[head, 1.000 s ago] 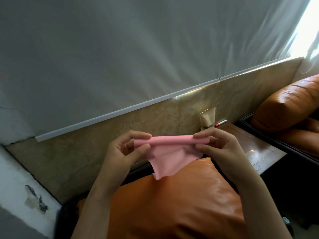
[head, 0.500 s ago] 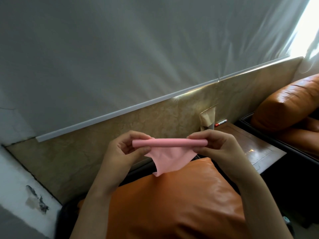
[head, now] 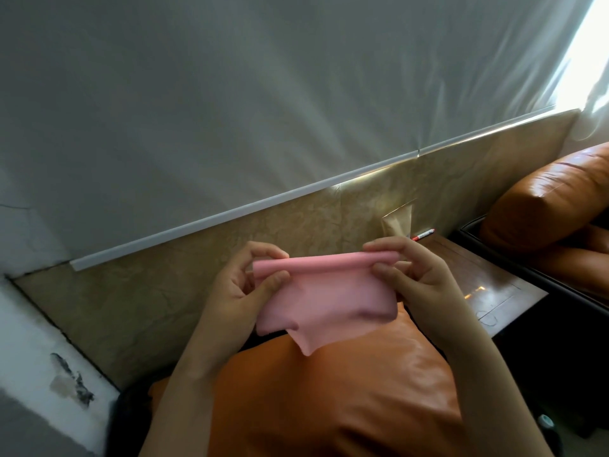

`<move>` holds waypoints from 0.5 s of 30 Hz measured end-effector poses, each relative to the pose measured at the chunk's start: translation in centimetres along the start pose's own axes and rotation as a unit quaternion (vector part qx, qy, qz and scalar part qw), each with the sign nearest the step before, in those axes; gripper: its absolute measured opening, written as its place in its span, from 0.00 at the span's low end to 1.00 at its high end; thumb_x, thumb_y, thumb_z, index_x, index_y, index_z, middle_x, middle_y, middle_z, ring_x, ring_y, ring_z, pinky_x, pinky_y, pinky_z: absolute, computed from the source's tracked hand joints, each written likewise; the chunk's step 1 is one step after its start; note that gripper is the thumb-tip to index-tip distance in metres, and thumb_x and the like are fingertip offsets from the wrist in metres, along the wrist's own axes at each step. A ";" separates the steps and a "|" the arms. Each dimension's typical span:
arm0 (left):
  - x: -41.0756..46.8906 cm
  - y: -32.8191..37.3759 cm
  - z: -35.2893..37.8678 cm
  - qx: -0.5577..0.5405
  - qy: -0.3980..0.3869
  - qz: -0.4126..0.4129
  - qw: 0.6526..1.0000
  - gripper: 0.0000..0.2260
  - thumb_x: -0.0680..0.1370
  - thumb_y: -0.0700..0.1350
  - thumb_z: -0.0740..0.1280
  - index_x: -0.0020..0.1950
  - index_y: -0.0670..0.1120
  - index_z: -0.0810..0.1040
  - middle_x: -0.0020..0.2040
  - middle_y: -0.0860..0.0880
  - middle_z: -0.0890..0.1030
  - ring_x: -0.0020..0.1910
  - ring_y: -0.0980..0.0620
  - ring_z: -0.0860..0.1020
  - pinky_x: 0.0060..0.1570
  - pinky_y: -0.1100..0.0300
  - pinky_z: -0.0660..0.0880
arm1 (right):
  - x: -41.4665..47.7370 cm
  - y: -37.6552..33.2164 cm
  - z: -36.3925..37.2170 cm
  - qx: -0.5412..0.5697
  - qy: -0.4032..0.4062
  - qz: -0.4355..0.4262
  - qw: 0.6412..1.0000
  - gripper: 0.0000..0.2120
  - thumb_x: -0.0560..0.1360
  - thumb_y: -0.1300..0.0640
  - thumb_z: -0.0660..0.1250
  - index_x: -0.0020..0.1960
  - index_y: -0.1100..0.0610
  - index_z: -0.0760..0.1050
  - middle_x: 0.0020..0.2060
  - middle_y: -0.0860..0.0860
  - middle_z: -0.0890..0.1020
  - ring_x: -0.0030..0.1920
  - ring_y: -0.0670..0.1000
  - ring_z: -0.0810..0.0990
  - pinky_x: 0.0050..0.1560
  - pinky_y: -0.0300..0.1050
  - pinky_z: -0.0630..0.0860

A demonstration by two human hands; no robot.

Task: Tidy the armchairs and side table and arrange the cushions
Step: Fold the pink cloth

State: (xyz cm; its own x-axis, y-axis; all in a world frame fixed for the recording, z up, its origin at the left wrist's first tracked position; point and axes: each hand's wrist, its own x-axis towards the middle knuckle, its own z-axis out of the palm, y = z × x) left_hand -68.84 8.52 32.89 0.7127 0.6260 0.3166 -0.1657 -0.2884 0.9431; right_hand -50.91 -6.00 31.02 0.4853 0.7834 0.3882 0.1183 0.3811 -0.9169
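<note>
Grey-white sheeting [head: 263,94] hangs across the whole upper background, with bright daylight breaking through at its top right corner. Below it runs a white trim strip [head: 230,214], and under that a marbled beige wall panel [head: 148,301]. Nearest the camera, filling the lower middle, lies a glossy orange leather cushion [head: 346,407]; both forearms reach out above it. At the right edge sits an orange armchair [head: 543,206] in a dark frame, well apart from the near cushion. Between the two stands a dark wooden side table [head: 494,291], partly hidden behind the right wrist.

Above the near cushion the left hand [head: 237,288] and right hand [head: 421,278] hold a pink cloth [head: 329,295] stretched between them. Its top edge is rolled into a narrow tube. The left hand pinches one end of that roll between thumb and curled fingers, and the right hand pinches the other end likewise. The unrolled part hangs below the roll, between the hands. Its lowest corner overlaps the cushion's far edge in view; whether it touches the leather cannot be told.

On the table's far side, against the panel, a piece of brown paper [head: 398,222] stands behind the right hand's fingertips, which hide its base. Just beside it lies a red-and-white pen [head: 423,234].
</note>
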 end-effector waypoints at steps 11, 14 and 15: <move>-0.3 -0.2 -0.2 -0.025 -0.030 -0.019 0.999 0.06 0.72 0.49 0.73 0.47 0.53 0.78 0.41 0.53 0.81 0.40 0.51 0.81 0.33 0.59 0.78 | -0.4 -0.3 -0.8 0.057 -0.026 0.011 0.998 0.04 0.69 0.56 0.73 0.44 0.51 0.84 0.36 0.51 0.84 0.37 0.48 0.80 0.36 0.39 0.76; -0.3 -0.1 0.0 -0.007 0.005 -0.028 1.000 0.07 0.72 0.51 0.72 0.46 0.52 0.78 0.39 0.50 0.82 0.37 0.48 0.82 0.31 0.58 0.79 | -0.2 -0.2 -0.7 0.026 -0.011 0.010 1.000 0.04 0.69 0.52 0.74 0.43 0.51 0.84 0.35 0.51 0.83 0.36 0.48 0.81 0.36 0.41 0.77; -0.3 -0.1 0.1 -0.005 0.015 -0.030 0.999 0.07 0.71 0.49 0.70 0.47 0.51 0.77 0.39 0.48 0.83 0.36 0.47 0.83 0.31 0.58 0.80 | -0.2 -0.2 -0.6 0.016 -0.006 0.010 1.000 0.04 0.70 0.56 0.71 0.43 0.50 0.84 0.35 0.51 0.84 0.36 0.49 0.81 0.37 0.42 0.77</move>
State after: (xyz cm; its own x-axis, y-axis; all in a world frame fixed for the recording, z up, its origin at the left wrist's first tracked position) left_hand -68.94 8.33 32.69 0.7001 0.6640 0.2627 -0.1307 -0.2425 0.9613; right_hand -50.48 -6.50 31.06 0.4777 0.7964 0.3708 0.0805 0.3807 -0.9212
